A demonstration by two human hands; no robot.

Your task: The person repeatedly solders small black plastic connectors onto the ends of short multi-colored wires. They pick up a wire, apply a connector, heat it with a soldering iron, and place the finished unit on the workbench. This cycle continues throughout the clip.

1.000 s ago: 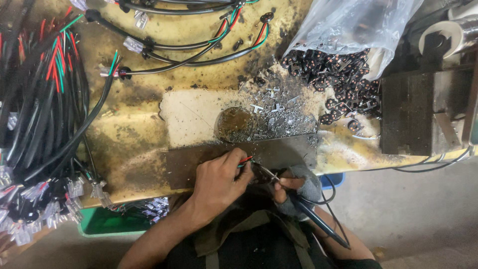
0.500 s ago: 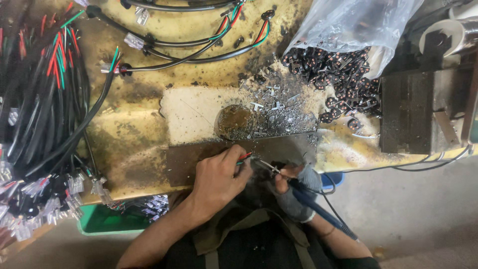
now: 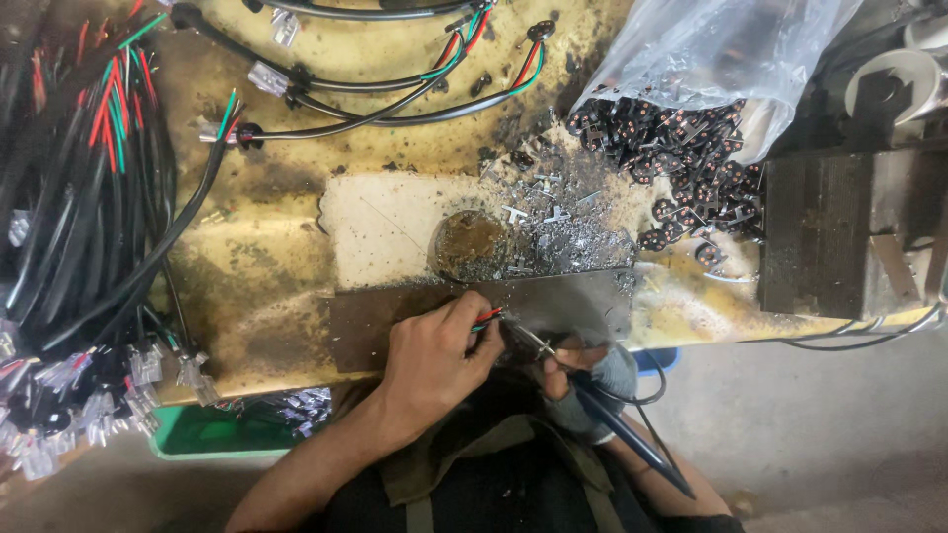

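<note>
My left hand (image 3: 434,360) pinches a thin bundle of red and green wire ends (image 3: 487,318) over a dark metal plate (image 3: 563,301) at the bench's front edge. My right hand (image 3: 583,370), in a grey glove, grips a soldering iron (image 3: 602,415) with a dark blue handle. Its metal tip (image 3: 518,334) meets the wire ends just right of my left fingers. The iron's cord runs down toward my lap.
A stained yellow bench (image 3: 257,266) holds a round solder-stained dish (image 3: 469,245), metal scraps (image 3: 563,232), a clear bag spilling small black connectors (image 3: 681,148), black cables with coloured wires (image 3: 89,197) at left, and a dark metal block (image 3: 849,232) at right. A green bin (image 3: 197,439) sits below.
Both hands stay at the plate's edge. The iron's tip has held against the wire ends with only slight shifts.
</note>
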